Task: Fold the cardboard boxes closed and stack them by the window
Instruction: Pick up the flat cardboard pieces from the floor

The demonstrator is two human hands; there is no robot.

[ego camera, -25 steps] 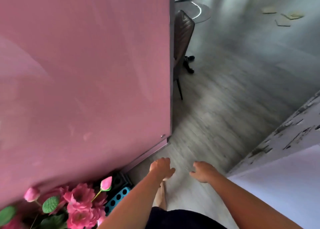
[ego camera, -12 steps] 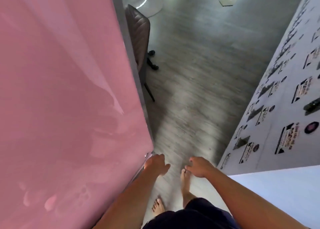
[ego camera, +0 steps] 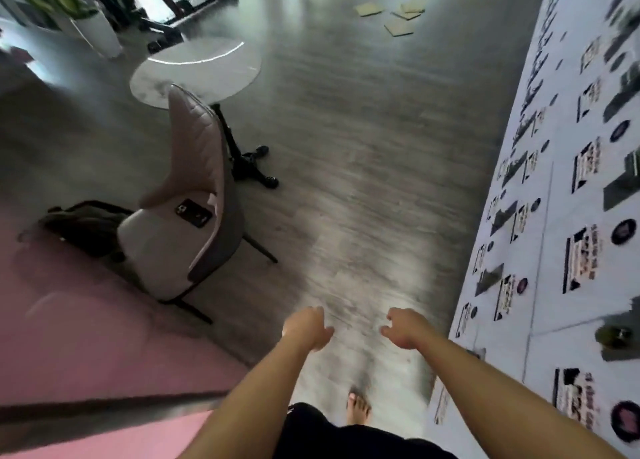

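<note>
Left hand [ego camera: 306, 327], right hand [ego camera: 403, 327]: apart, fingers loosely curled, both empty, low centre. Cardboard [ego camera: 398, 11]: flat pieces on the floor [ego camera: 363, 146], 1 o'clock, well apart. Chair [ego camera: 187, 223], 10 o'clock. Step judged: approach; keep right of chair, crouch squarely before lifting flaps.

A showroom or office lounge, by the look of it: grey plank floor [ego camera: 346, 146], a round white surface [ego camera: 195, 68] with a padded chair [ego camera: 194, 195] beside it, a potted plant [ego camera: 69, 4] at the far left, pink panels [ego camera: 86, 337], and a wall [ego camera: 571, 233] lined with printed product labels.
</note>
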